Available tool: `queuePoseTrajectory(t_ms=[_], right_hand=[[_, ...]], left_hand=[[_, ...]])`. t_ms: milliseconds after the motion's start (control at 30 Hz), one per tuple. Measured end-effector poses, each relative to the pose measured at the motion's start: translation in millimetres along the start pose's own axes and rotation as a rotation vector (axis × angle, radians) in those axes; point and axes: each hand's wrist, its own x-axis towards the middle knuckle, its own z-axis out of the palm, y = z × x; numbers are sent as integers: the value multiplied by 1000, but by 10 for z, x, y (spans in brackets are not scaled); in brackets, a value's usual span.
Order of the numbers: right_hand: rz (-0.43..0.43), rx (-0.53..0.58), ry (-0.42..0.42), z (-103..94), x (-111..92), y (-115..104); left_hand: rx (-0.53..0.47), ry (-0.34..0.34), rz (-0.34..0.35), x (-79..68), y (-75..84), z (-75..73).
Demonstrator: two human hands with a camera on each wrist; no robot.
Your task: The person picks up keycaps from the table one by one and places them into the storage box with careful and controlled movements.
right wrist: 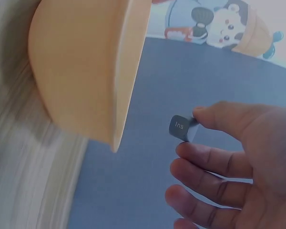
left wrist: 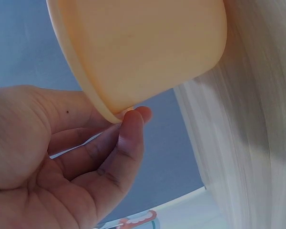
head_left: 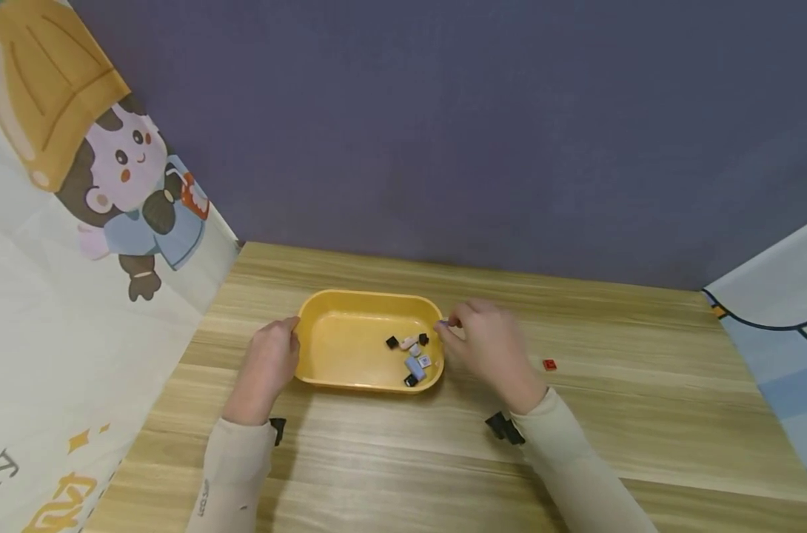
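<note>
A yellow tray (head_left: 350, 295) is on the wooden table, with several small keycaps (head_left: 414, 368) in black, white and light blue gathered toward its right end. My left hand (head_left: 273, 361) pinches the tray's left rim between thumb and fingers; the left wrist view shows this grip from below the rim. Beside the right rim, my right hand (head_left: 490, 348) pinches a grey keycap (right wrist: 179, 126) marked "Ins" between thumb and index finger. In the right wrist view this keycap is apart from the tray wall, and the other fingers are loosely bent.
A red keycap (head_left: 550, 365) lies on the table (head_left: 643, 414) to the right of my right hand. Black wrist-camera parts (head_left: 505, 428) show at the sleeves. A dark blue panel (head_left: 443, 133) rises behind the table, and a printed cartoon cloth (head_left: 37, 296) covers the left side.
</note>
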Motion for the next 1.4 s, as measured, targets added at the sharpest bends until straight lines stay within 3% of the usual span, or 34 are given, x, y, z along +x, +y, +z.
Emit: queuePoseTrajectory(t_ms=[400,633,1100,1400], right_hand=[[-83,56,-36,74,113,-351],[-93,97,-54,125,135,-452],[-88,106,-85,131,142,-494],[-85,93,-75,63,54,-361]], left_hand=[[0,19,15,4,-13,12],[2,10,11,11,-8,5],[1,10,8,12,-26,5],[14,17,25,14,-26,6]])
